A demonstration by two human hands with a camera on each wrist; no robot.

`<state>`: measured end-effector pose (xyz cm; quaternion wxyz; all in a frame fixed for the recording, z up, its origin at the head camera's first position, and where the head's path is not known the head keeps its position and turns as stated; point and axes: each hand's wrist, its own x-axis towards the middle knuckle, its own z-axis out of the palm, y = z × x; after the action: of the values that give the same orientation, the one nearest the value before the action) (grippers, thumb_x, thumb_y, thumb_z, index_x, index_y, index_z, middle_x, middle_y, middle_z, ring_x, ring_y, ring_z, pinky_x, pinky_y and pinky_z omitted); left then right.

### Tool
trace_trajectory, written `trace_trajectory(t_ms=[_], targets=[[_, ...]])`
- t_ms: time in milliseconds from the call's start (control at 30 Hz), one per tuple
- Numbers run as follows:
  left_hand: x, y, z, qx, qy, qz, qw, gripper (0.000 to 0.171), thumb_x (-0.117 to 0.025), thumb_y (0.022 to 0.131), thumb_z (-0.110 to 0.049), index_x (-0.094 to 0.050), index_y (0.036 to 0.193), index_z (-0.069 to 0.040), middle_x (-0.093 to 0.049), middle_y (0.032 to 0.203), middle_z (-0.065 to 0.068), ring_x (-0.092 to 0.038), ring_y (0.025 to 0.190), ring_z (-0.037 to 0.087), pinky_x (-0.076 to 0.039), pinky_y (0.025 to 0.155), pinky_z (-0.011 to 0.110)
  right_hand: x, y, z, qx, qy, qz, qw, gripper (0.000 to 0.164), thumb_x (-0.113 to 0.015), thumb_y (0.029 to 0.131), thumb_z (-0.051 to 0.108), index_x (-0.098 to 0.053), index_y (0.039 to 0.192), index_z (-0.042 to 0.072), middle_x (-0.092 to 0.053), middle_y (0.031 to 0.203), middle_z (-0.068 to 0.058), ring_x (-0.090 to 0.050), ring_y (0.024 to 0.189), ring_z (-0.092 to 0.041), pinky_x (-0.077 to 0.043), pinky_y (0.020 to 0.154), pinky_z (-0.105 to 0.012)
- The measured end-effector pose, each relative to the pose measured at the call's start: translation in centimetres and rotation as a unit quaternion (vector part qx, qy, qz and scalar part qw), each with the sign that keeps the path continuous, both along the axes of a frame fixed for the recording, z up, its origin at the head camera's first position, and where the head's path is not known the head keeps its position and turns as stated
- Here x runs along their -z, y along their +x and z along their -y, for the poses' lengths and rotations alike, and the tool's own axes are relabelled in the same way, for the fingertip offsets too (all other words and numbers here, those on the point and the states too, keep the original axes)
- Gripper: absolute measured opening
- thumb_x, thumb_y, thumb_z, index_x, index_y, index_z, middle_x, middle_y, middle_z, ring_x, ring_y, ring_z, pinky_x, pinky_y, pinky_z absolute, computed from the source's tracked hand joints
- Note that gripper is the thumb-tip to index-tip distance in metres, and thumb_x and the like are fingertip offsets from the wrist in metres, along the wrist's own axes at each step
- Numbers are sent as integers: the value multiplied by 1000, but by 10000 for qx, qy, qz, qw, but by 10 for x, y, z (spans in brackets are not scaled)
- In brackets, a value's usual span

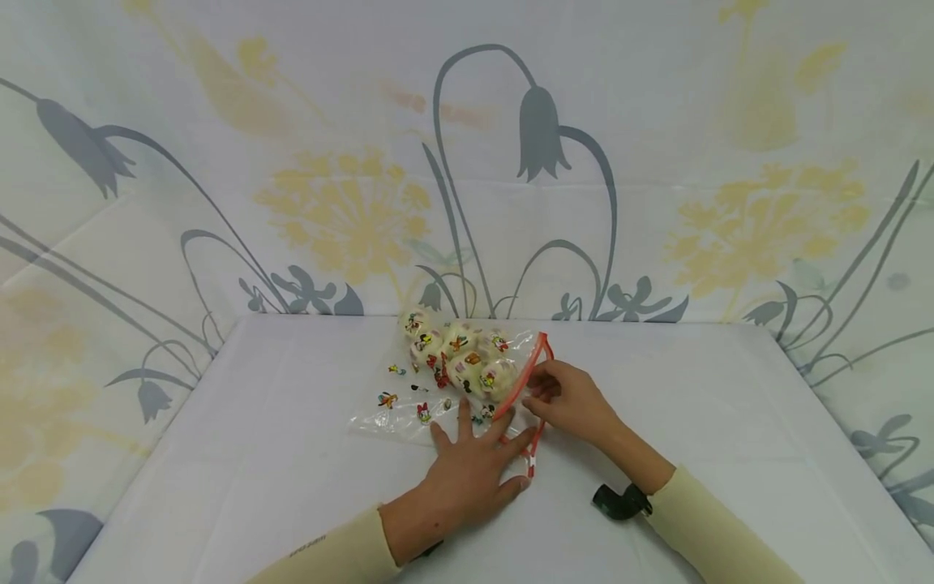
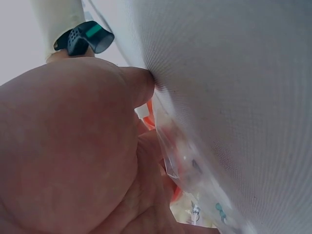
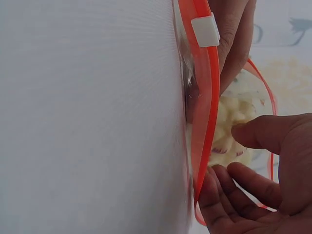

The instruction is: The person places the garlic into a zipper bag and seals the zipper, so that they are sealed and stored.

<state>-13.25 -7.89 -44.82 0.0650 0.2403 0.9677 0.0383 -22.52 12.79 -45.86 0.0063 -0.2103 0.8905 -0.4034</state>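
A clear zip bag [image 1: 404, 405] printed with small cartoon figures lies on the table, its mouth edged by a red strip [image 3: 212, 107] and parted. Inside are several rounded, pale cream lumps [image 1: 467, 369]. My left hand [image 1: 470, 474] is spread over the near corner of the bag by the mouth, fingers extended. At the mouth's right side is my right hand [image 1: 572, 397]. Its fingers [image 3: 214, 195] touch the red strip near the opening, while the thumb stands apart from them. A white slider [image 3: 205, 30] sits on the strip near the left hand.
The bag lies toward the back of a white-covered table [image 1: 693, 422]. Behind it rises a flower-printed cloth [image 1: 496, 203], which also runs along both sides. A dark wrist camera [image 1: 620, 501] hangs by the right sleeve.
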Motion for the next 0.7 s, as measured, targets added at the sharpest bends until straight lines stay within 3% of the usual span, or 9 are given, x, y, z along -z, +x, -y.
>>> trace_trajectory(t_ms=[367,700], targets=[[1,2,-2,-2,-31,16,10000,68,-55,103,-65,-34,165,-47,-33,173,-4,-25,152,62,-35,98,87,3,15,-17,-323,-371,-227,9985,27,-79,93,4,-69,117,-1,-74,109,-10,-73,97,-20,-61,89,-35],[7,4,2,46,-99,10,9999,66,-47,107,-64,-30,167,-42,-26,176,-2,-20,153,62,-32,102,87,6,23,-22,-987,-564,-552,9920,27,-76,92,-6,-68,118,-1,-69,115,-12,-71,106,-28,-60,95,-44]])
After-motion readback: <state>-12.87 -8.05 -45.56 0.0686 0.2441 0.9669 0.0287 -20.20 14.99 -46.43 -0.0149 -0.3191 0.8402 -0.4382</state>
